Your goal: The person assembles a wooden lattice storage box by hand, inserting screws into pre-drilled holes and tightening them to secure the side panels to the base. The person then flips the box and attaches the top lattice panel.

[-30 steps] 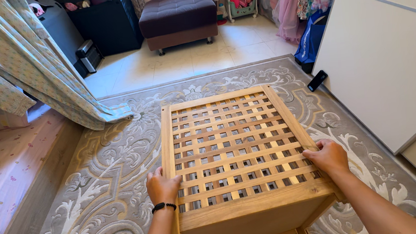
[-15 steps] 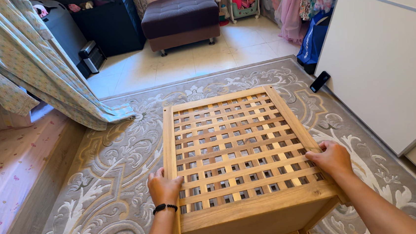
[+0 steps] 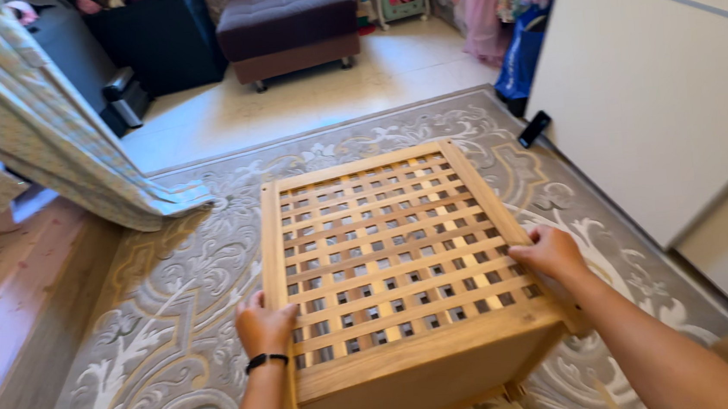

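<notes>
A square wooden table with a lattice top (image 3: 385,246) stands on the patterned grey rug (image 3: 163,289) right in front of me. My left hand (image 3: 263,325), with a black band on its wrist, grips the table's left edge near the front corner. My right hand (image 3: 550,252) grips the right edge, fingers curled over the top rim. The table's legs are mostly hidden below the frame's lower edge.
A bed with a draped patterned cover (image 3: 22,145) lies at the left. A dark ottoman (image 3: 289,24) stands at the back on the tiled floor. A white cabinet (image 3: 675,85) runs along the right, with a small black object (image 3: 535,129) and a blue bag (image 3: 519,58) beside it.
Both hands keep their grip on the table's edges. The table has shifted slightly in view, a little to the right and lower.
</notes>
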